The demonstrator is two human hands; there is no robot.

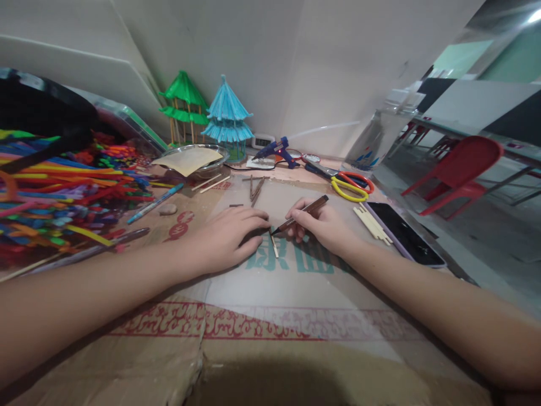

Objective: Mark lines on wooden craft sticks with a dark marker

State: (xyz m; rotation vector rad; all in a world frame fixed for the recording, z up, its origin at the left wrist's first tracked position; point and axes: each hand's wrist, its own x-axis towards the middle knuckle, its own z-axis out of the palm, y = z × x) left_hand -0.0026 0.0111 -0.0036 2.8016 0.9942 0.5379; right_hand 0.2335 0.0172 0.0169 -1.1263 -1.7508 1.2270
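Observation:
My right hand [323, 225] is closed around a brown marker [302, 217], its dark tip pointing down to the left. The tip touches a short thin stick [274, 245], which looks brown at the upper part and pale at the lower end. My left hand [230, 239] lies palm down beside it, with thumb and forefinger closed about the stick's upper end. Just beyond the left hand lie several brown sticks [257, 192]. To the right of my right hand is a small bundle of pale sticks [372, 224].
A dark phone [403, 232] and yellow-handled scissors [350, 190] lie at right. Behind stand a blue glue gun [276, 149], a blue paper pavilion [228, 110], a green one [185, 93] and a glass bowl [217, 163]. Colourful pipe cleaners [63, 192] heap at left, near a blue pen [155, 203].

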